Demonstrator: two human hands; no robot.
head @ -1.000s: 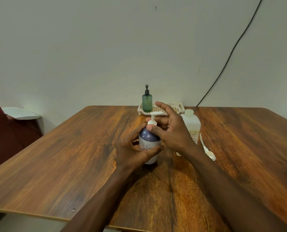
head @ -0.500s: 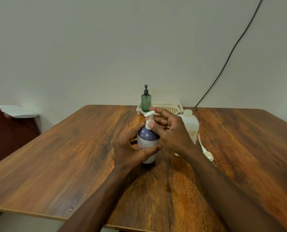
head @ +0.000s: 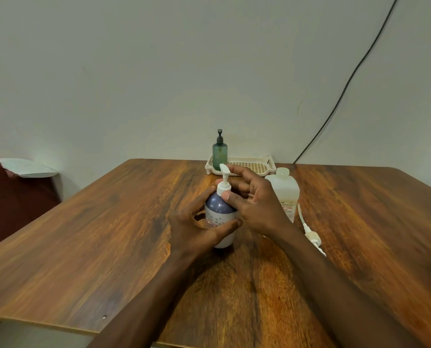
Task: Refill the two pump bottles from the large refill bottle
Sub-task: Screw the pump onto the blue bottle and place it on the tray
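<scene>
Two hands work on one bottle near the middle of the brown wooden table [head: 109, 234]. The left hand [head: 192, 224] curls thumb and fingers round the belly of the rounded purple-and-white plastic pump bottle [head: 220, 209], holding it upright. Behind it, at the far edge, the slim green plastic pump bottle [head: 219, 153] stands in a cream perforated plastic tray [head: 264, 167], pump fitted. The right hand [head: 257, 209] pinches the purple bottle's white pump collar [head: 223, 190] between thumb and fingertips. Just right of it stands the large translucent plastic refill bottle [head: 286, 194], and a loose white pump with tube [head: 310, 234] lies beside that.

The step in hand looks like twisting the collar; loosening or tightening I cannot tell, as motion blurs the fingers. Next, the left hand needs to keep the bottle from spinning while the right re-grips and turns.

A second ago the nozzle pointed right; now it points away and left, while the bottle's base has stayed put.
</scene>
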